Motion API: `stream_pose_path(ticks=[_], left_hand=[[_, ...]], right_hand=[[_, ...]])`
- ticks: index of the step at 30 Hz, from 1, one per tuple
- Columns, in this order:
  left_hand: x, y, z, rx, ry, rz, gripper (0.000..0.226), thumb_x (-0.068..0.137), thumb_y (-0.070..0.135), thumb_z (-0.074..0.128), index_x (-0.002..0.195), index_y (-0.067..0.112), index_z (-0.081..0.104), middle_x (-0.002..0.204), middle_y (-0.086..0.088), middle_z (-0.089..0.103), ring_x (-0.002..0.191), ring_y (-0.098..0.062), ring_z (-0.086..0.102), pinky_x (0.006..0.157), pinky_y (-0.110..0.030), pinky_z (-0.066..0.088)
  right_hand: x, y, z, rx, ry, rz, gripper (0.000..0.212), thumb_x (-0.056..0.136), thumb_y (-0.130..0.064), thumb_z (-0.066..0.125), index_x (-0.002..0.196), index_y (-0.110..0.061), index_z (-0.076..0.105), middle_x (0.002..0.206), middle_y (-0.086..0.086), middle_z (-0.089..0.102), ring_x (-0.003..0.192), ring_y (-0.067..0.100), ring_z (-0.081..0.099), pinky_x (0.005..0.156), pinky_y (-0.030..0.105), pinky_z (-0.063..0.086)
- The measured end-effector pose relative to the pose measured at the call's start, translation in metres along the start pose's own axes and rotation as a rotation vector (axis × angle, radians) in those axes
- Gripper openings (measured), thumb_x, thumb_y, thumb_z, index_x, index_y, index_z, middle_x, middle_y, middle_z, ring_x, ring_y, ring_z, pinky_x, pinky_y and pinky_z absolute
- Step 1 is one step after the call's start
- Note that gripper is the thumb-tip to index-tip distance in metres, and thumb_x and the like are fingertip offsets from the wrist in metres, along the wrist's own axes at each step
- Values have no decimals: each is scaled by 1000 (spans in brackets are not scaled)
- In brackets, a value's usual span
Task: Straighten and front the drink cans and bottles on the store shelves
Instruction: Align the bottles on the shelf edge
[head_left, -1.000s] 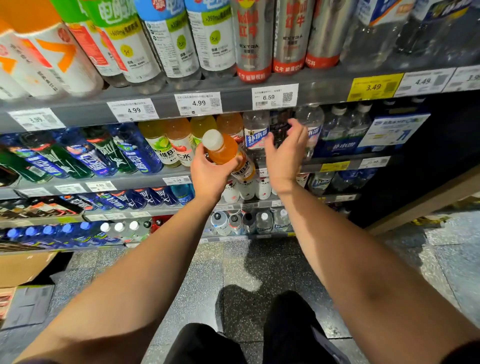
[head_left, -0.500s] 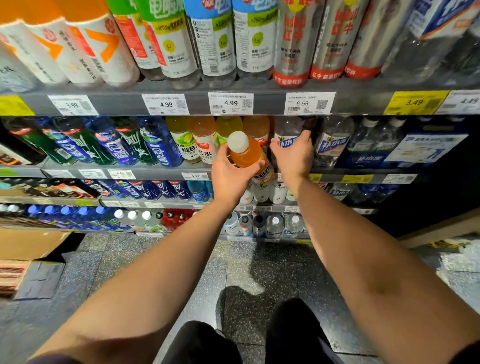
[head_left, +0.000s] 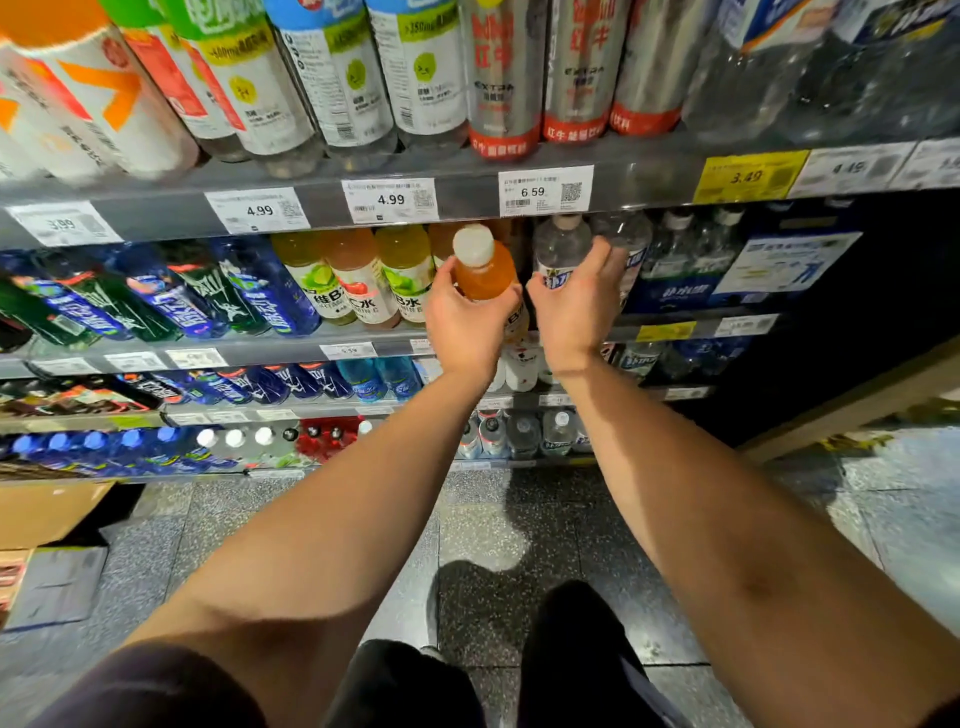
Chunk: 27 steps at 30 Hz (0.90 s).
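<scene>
Right hand (head_left: 576, 306) now curled round clear bottle (head_left: 560, 248), left hand (head_left: 465, 325) gripping white-capped orange bottle (head_left: 483, 270)

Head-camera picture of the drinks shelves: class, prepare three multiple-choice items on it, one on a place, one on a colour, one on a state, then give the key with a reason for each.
1. Where is the price tag reading 6.59?
A. On the shelf edge above the hands
B. On the floor
C. On the lowest shelf

2. What colour is the drink in the bottle gripped by the left hand?
A. Blue
B. Orange
C. Clear

3. What is the right hand doing?
A. Hanging by the person's side
B. Resting flat on the floor
C. Reaching to the clear bottles, fingers curved around one

Key:
1 A, the tag sits on the grey shelf rail just above both hands.
2 B, the liquid under the white cap is orange.
3 C, its fingers curve against a clear bottle beside the orange one.
</scene>
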<state>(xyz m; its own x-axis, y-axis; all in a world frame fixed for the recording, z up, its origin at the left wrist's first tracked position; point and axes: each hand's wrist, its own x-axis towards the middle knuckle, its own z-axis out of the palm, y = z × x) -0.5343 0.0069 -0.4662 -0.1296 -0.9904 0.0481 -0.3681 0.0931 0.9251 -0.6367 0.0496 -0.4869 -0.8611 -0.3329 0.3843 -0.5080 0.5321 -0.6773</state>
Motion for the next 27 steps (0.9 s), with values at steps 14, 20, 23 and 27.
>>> stream_pose_path(ticks=[14,20,23,27], left_hand=[[9,13,41,95,77,10,70,60,33,88,114,13,48,109,-4,63,104,-26,60,85,-31,47],[12,21,55,159,154,-15,68,58,34,87,109,8,49,114,-9,51,112,-30,53,92,-40,46],[6,19,55,205,167,43,70,61,35,87,113,7,50,113,-11,51,111,-31,52,91,-41,46],[1,17,42,277,151,89,74,67,35,88,122,7,48,118,-10,57,113,-29,54,94,-38,46]], right_hand=[[9,3,-6,-149,-90,-74,64,72,-40,81,116,-5,50,119,13,50,100,30,63,87,41,54],[14,8,-9,-208,-114,-128,50,76,-35,78,110,-8,52,118,13,51,102,30,61,87,39,52],[14,8,-11,-198,-166,-110,50,80,-35,75,114,-8,50,125,13,47,98,30,64,77,38,55],[12,7,-19,-141,-225,-120,56,84,-29,71,128,-6,44,127,15,45,97,33,65,73,40,56]])
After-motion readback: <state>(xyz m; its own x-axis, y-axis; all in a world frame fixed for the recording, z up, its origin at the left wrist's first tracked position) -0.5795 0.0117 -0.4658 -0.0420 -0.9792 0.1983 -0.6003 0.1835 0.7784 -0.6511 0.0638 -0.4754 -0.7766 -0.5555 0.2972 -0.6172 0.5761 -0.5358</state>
